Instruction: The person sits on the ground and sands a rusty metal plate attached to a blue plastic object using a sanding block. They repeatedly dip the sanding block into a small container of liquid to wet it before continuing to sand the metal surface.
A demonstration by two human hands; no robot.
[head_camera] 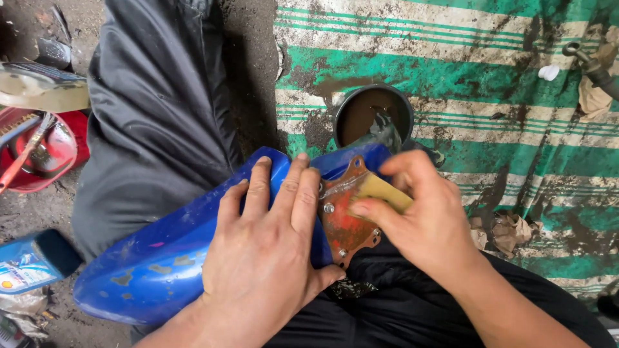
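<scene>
A scuffed blue fuel tank (pixel 167 258) lies across my lap. My left hand (pixel 267 251) rests flat on top of it, fingers spread toward its far end, pressing it down. A rusty orange-brown metal plate (pixel 342 222) with bolts sits at the tank's end. My right hand (pixel 419 219) pinches a small folded yellow-tan abrasive piece (pixel 385 191) against that plate. My legs in dark trousers (pixel 155 116) lie under and beside the tank.
A dark round can (pixel 373 113) of brown liquid stands just beyond the tank on a dirty green-and-white striped mat (pixel 490 71). A red basin (pixel 45 154) with brushes sits at left, a blue bottle (pixel 32 261) at lower left, a metal tool (pixel 590 64) at top right.
</scene>
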